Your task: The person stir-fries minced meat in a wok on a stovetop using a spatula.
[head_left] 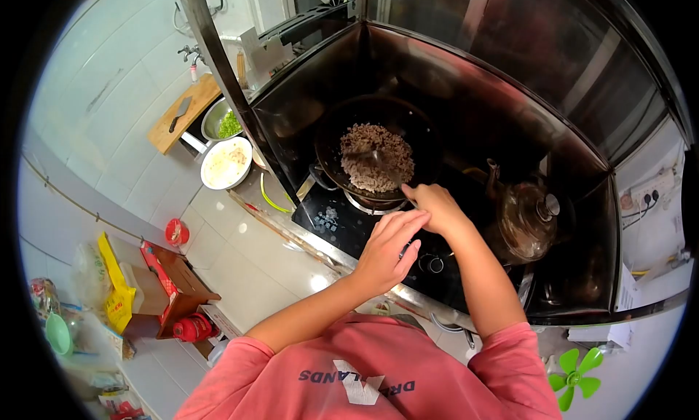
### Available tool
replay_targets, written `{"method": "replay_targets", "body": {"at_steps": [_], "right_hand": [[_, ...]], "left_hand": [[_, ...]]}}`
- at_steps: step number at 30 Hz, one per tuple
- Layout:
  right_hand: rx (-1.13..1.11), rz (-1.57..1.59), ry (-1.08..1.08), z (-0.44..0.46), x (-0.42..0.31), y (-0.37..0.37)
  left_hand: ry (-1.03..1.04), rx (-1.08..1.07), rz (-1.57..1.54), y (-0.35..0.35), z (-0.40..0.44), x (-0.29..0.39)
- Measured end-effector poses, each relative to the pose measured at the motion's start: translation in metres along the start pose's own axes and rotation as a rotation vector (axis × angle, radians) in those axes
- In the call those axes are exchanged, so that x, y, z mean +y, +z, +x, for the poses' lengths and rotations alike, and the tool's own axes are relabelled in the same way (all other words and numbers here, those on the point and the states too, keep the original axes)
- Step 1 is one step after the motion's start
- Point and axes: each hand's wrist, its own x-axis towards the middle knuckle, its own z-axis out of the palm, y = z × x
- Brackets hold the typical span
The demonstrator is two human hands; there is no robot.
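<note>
Browned ground meat (373, 140) lies heaped in a dark wok (426, 132) on the black gas stove (328, 220). My right hand (435, 205) is closed round the handle of a spatula (386, 167) at the wok's near edge. The spatula's blade is dark and hard to make out against the meat. My left hand (389, 252) holds nothing; its fingers are stretched out, and their tips meet or overlap the side of my right hand. A stove knob (432, 264) sits just below my hands.
A glass-like kettle (528, 220) stands right of the wok. Left are a white pan (226, 163), a metal bowl of chopped greens (229, 124) and a cutting board (196, 103) with a knife (180, 114). Dark metal panels (495, 114) enclose the stove's back.
</note>
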Motion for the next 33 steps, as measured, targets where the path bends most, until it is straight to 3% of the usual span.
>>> {"method": "replay_targets", "body": {"at_steps": [4, 7, 12, 15, 18, 22, 27, 33], "right_hand": [[0.021, 0.010, -0.048, -0.052, -0.005, -0.049], [-0.123, -0.064, -0.024, -0.068, -0.011, -0.067], [0.034, 0.038, 0.045, -0.028, -0.004, -0.019], [0.096, 0.006, 0.055, -0.033, -0.006, -0.027], [-0.114, 0.324, 0.173, -0.070, -0.027, -0.068], [-0.353, 0.315, 0.112, -0.059, -0.037, -0.067], [-0.126, 0.414, 0.236, -0.030, -0.023, -0.058], [-0.133, 0.348, 0.482, -0.026, 0.021, -0.089]], "left_hand": [[0.036, -0.014, -0.040, -0.002, 0.001, 0.004], [0.047, -0.016, -0.056, -0.002, 0.001, 0.004], [0.074, -0.043, -0.029, 0.002, 0.003, 0.003], [0.056, -0.038, -0.018, 0.000, 0.003, 0.002], [0.040, 0.005, -0.023, -0.002, 0.002, 0.002], [0.026, 0.075, -0.028, 0.000, 0.005, 0.004], [0.016, 0.043, -0.027, 0.001, 0.009, -0.001], [0.008, 0.022, -0.063, 0.004, 0.006, 0.001]]}}
